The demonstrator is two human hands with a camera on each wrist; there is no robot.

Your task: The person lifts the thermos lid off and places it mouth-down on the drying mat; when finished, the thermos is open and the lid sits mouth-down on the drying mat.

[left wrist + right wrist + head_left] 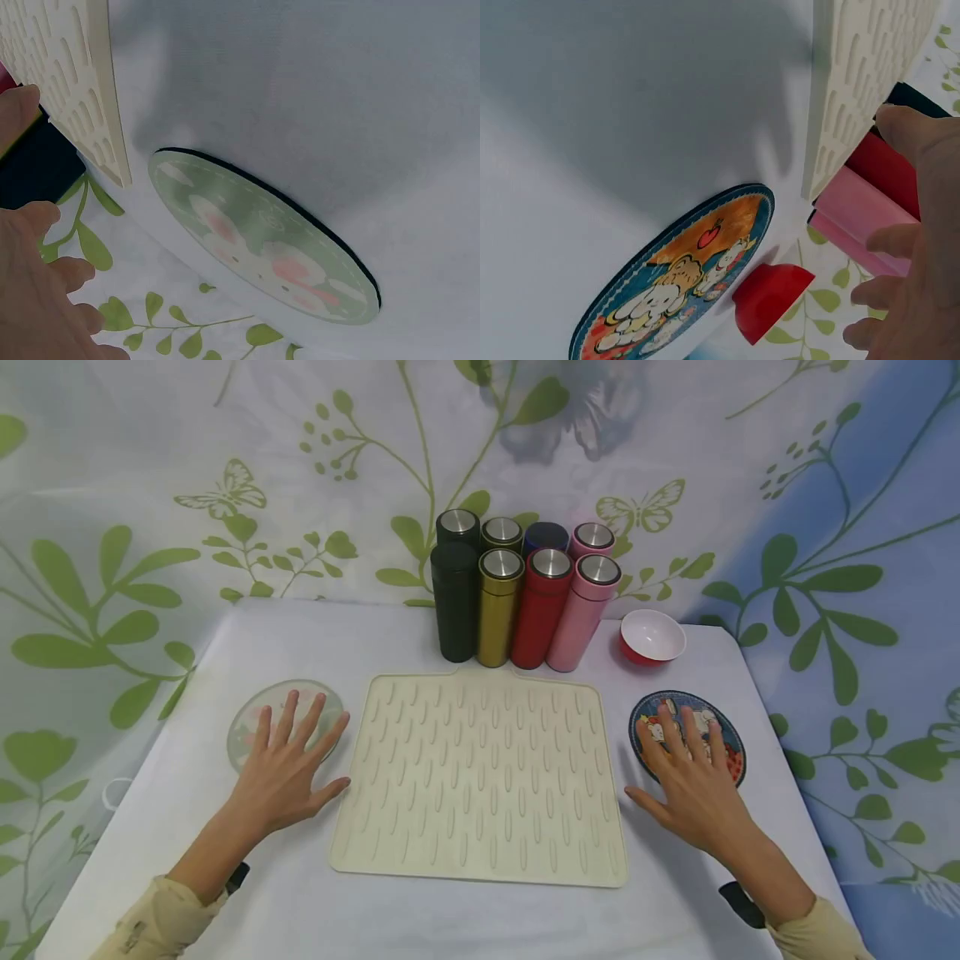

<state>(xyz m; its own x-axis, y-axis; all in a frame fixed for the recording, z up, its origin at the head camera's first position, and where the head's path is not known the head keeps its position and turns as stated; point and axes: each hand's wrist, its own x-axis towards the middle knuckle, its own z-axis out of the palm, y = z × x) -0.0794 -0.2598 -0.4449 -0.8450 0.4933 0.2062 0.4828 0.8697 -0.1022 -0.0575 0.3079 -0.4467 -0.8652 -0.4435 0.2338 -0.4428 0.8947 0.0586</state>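
Now the left hand (pixel 288 777) floats splayed and empty above the green coaster (pixel 262 238), nine o'clock from the cream mat (pixel 480 777); the right hand (pixel 690 789), equally free, spreads over the blue coaster (pixel 676 281) at three. Bottles (pixel 536 614) stand at twelve, red bowl (pixel 652 639) at two!

A matt, rubbery finish was shown by the ridged cream mat (pixel 480 777), a smoother one by the white cloth (pixel 465 922). Shiny metal discs (pixel 551 562) were set atop most flasks (pixel 536 622), and a plastic-like gloss was given by the red bowl (pixel 652 637). Printed faces were borne by the green coaster (pixel 262 238) and the blue coaster (pixel 673 281), though their material could not be judged in dim light.
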